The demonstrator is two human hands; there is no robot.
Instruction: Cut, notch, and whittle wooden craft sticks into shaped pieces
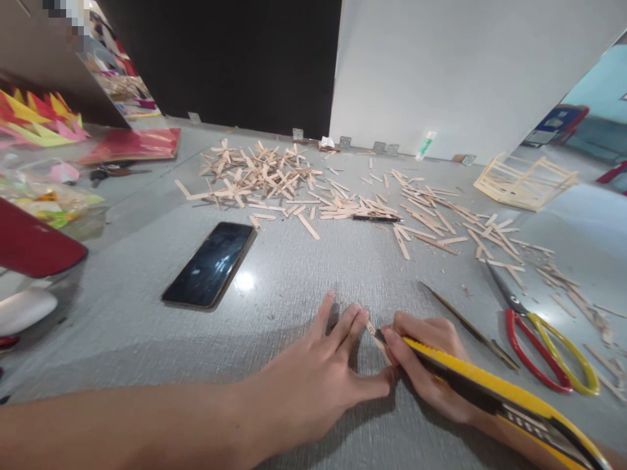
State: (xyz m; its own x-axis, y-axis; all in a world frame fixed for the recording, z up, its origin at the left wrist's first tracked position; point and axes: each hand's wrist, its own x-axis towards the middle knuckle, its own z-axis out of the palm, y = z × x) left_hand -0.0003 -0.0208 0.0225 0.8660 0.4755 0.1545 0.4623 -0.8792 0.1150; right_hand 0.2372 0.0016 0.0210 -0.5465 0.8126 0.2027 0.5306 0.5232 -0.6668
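Observation:
A yellow and black utility knife (470, 372) is gripped in my right hand (431, 346), its tip resting on a small flat wooden stick (371, 329). My left hand (328, 372) holds that stick down on the grey table, fingertips at its far end and thumb near its close end. The left index finger stretches apart from the others. Part of the stick is covered by my fingers. To the right of my right hand lie a slim pointed metal tool (470, 323) and scissors with red and yellow handles (536, 333).
A phone (210, 264) lies left of my hands. Behind are a heap of wooden sticks (264, 173), scattered stick pieces, a black pen (377, 219) and a small stick frame (526, 179). Black and white panels (441, 72) stand along the back. A red object (39, 241) sits at left.

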